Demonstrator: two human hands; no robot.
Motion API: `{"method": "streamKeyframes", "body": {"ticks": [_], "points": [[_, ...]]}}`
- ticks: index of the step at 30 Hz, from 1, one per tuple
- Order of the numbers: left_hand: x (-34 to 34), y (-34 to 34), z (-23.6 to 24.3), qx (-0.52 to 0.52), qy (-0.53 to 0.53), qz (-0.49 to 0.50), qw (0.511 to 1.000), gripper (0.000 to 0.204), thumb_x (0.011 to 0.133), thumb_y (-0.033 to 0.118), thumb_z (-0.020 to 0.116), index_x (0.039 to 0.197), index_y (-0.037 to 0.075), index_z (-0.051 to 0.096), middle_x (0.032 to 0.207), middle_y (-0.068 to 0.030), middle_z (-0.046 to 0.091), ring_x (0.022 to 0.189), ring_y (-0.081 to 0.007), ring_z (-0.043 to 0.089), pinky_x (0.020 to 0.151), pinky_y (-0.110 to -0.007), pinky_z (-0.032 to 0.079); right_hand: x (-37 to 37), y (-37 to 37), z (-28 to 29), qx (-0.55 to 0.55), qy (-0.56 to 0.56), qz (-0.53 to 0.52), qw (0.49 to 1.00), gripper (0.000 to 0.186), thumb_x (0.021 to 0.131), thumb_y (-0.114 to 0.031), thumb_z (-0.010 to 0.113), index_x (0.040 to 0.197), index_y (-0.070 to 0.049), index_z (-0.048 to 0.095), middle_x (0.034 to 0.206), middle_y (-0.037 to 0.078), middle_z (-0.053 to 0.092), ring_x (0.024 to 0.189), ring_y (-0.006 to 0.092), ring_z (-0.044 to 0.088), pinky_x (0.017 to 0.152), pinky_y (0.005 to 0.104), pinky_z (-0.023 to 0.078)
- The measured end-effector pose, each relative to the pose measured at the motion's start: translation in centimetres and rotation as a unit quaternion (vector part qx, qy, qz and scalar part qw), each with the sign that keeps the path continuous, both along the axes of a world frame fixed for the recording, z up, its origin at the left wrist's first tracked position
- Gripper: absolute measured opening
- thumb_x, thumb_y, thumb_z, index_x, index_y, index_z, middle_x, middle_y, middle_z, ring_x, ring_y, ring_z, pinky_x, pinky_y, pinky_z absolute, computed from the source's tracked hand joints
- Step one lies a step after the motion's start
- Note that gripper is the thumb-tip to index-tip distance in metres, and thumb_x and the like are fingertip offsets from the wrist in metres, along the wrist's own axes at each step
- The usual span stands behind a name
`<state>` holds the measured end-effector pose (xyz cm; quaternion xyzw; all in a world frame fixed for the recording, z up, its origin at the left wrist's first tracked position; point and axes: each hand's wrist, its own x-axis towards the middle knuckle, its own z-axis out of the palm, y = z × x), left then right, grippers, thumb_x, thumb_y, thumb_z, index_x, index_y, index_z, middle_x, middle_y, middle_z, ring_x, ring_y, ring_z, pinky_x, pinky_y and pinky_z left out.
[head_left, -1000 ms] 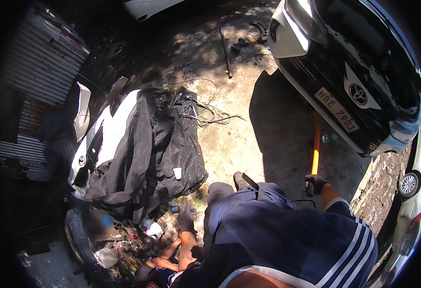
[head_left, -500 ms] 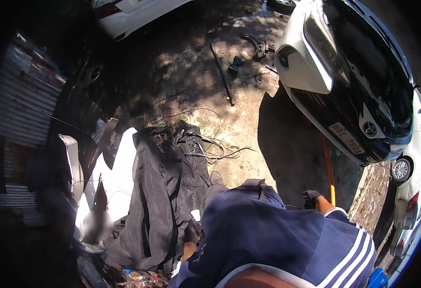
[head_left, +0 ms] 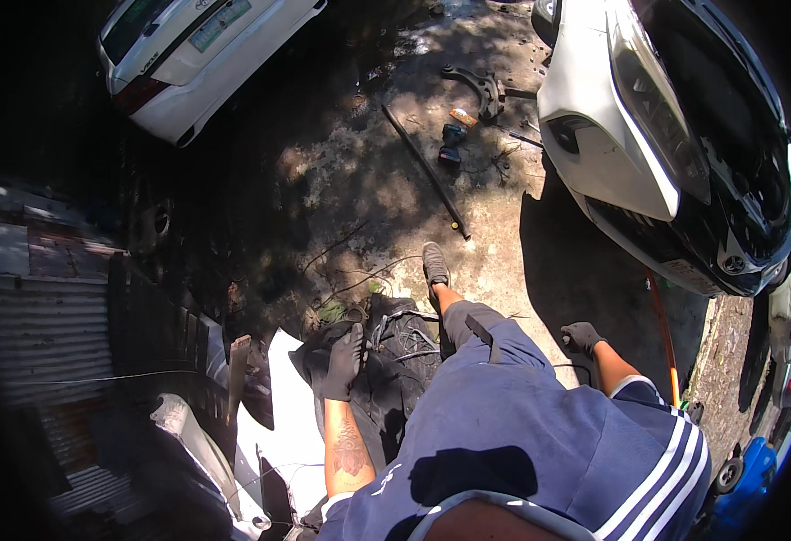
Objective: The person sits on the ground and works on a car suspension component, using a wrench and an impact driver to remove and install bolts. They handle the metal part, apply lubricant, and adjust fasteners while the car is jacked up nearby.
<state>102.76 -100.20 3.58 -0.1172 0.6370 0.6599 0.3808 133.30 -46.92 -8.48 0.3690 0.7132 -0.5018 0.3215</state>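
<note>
While a grey lace-up shoe [head_left: 434, 264] stands on sunlit concrete [head_left: 496, 257], the step looks like walking.
Over crumpled black mesh cloth [head_left: 386, 388], the dark-gloved left hand [head_left: 346, 356] is loosely extended, apparently empty; the dark-gloved right hand [head_left: 583, 337], left of a long orange pole [head_left: 664, 338], is curled, contents unclear. The next stride likely calls for footing clear of a straight black rod [head_left: 425, 171].

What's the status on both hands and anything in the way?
Left hand, gloved, over black cloth; grip unclear. Right hand, gloved, apart from orange pole; grip unclear. Black bar lying ahead of shoe.
</note>
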Motion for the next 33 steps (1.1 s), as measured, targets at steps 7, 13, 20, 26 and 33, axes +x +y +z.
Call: {"method": "streamKeyframes", "body": {"ticks": [7,13,20,26,33], "points": [[-12.3,8.5,-6.3,-0.188,0.158,-0.23,0.942,0.026,0.097,0.025,0.058,0.11,0.002,0.06,0.08,-0.0175,0.064,0.08,-0.0306,0.064,0.073,-0.036,0.049,-14.6,1.3,-1.0,-0.119,-0.182,-0.236,0.947,0.023,0.09,-0.028,0.059,0.075,-0.012,0.061,0.063,0.005,0.051,0.055,0.0204,0.055,0.053,0.0376,0.045],[-32.6,11.7,0.4,0.121,-0.043,0.056,0.99,0.017,0.099,0.023,0.056,0.104,0.007,0.06,0.081,-0.0007,0.062,0.073,-0.0091,0.058,0.063,-0.023,0.046,-47.0,5.1,3.8,0.043,0.144,-0.152,0.977,0.022,0.091,-0.021,0.064,0.083,-0.002,0.068,0.07,0.003,0.063,0.058,0.0064,0.056,0.053,0.0225,0.046],[-56.2,14.5,1.6,-0.089,0.135,-0.129,0.978,0.017,0.097,0.018,0.06,0.102,0.003,0.067,0.082,0.0006,0.062,0.073,-0.0062,0.054,0.063,-0.023,0.041,-74.6,-0.7,8.6,0.187,0.146,0.117,0.964,0.034,0.08,-0.039,0.067,0.092,-0.007,0.072,0.094,0.018,0.069,0.092,0.033,0.066,0.08,0.0405,0.052],[-73.7,17.9,2.6,-0.022,0.076,-0.25,0.965,0.015,0.098,0.019,0.057,0.094,0.006,0.063,0.076,0.0026,0.057,0.07,-0.0058,0.052,0.065,-0.022,0.043,-88.5,-5.9,16.0,0.265,0.027,0.214,0.94,0.047,0.077,-0.044,0.066,0.104,-0.006,0.07,0.099,0.017,0.07,0.091,0.0328,0.068,0.077,0.0445,0.053],[-88.2,26.1,2.4,-0.115,-0.076,-0.473,0.87,0.03,0.098,0.032,0.057,0.084,0.006,0.06,0.068,0.001,0.055,0.06,-0.0064,0.049,0.054,-0.024,0.039,-96.1,-0.3,17.8,0.35,-0.027,0.068,0.934,0.055,0.082,-0.056,0.063,0.091,-0.002,0.072,0.093,0.016,0.07,0.09,0.0318,0.068,0.073,0.0459,0.052]]}}
